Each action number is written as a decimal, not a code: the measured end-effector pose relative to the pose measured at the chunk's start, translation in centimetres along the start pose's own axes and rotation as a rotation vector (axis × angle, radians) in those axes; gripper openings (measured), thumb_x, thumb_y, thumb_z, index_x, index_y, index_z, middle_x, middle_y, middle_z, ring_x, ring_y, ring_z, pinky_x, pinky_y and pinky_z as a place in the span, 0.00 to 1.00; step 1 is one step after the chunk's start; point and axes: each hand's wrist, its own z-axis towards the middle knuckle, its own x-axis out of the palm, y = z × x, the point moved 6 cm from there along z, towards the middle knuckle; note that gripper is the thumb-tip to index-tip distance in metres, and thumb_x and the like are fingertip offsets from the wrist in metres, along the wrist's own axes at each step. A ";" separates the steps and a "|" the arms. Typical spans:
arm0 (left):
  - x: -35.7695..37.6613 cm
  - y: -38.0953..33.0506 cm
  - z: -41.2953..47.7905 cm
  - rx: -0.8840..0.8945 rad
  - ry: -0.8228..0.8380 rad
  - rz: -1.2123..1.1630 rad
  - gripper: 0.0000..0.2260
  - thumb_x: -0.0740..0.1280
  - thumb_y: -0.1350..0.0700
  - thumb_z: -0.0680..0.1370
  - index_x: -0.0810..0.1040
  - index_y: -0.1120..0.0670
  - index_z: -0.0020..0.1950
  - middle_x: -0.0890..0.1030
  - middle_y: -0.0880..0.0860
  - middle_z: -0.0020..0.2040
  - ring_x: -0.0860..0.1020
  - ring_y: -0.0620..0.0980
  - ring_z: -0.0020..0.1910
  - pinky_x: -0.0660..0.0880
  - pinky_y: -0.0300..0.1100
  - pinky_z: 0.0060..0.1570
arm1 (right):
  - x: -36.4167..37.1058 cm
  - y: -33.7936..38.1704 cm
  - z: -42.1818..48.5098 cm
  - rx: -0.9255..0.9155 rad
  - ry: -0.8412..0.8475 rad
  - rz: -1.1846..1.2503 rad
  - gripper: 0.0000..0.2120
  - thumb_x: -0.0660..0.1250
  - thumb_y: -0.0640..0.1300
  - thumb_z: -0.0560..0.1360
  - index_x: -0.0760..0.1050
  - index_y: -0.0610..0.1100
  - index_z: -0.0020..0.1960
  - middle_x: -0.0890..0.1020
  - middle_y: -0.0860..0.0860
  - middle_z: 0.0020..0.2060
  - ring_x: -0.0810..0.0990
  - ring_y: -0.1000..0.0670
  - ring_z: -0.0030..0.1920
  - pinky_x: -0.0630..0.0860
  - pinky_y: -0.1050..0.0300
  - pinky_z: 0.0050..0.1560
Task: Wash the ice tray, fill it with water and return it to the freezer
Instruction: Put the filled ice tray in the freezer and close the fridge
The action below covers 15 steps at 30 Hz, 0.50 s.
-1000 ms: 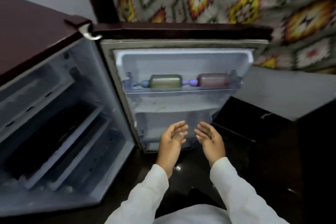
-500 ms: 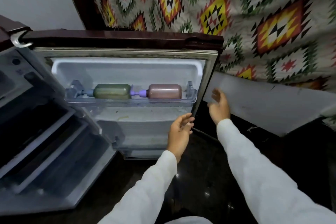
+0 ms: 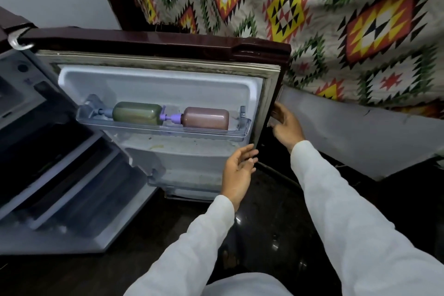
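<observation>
Maroon fridge door (image 3: 168, 43) hangs wide open. The right hand (image 3: 286, 125) is hooked on its outer edge, and the left hand (image 3: 237, 168) is loose and empty by the inner liner. Can't see the ice tray anywhere, maybe it's back inside? Looks like the closing step, so next up is swinging the door shut.

The freezer (image 3: 101, 230) stands wide open at the left, dark maroon shell, pale grey cabinet; slanted shelves (image 3: 69, 187) inside sit deep in shadow; its door (image 3: 168, 84) is swung fully out, white moulded liner facing the camera, a grey gasket (image 3: 156, 61) running round the rim, glossy maroon along the top edge; a clear rack (image 3: 168, 131) crosses the liner midway; the right hand (image 3: 286, 125) curls its fingers on the door's free edge.
</observation>
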 end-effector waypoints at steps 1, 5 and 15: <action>0.0 0.3 -0.4 -0.002 -0.004 -0.008 0.16 0.58 0.67 0.82 0.74 0.55 0.67 0.81 0.51 0.59 0.80 0.46 0.59 0.77 0.42 0.58 | 0.0 0.2 -0.8 -0.004 0.002 0.002 0.33 0.58 0.22 0.73 0.68 0.47 0.73 0.75 0.54 0.67 0.71 0.55 0.70 0.68 0.61 0.68; -0.4 1.0 -2.6 -0.004 -0.028 -0.040 0.17 0.58 0.68 0.81 0.75 0.54 0.66 0.82 0.51 0.59 0.80 0.46 0.60 0.78 0.40 0.57 | -0.1 0.7 -5.2 0.017 0.025 0.040 0.36 0.55 0.19 0.71 0.69 0.53 0.66 0.75 0.61 0.61 0.73 0.68 0.60 0.72 0.60 0.64; -3.7 3.3 -11.0 0.050 0.036 0.017 0.20 0.59 0.73 0.78 0.78 0.54 0.61 0.82 0.51 0.58 0.80 0.44 0.60 0.74 0.39 0.64 | 2.1 0.2 -17.6 0.002 0.053 0.062 0.37 0.56 0.18 0.69 0.73 0.56 0.62 0.77 0.65 0.58 0.75 0.72 0.57 0.74 0.63 0.61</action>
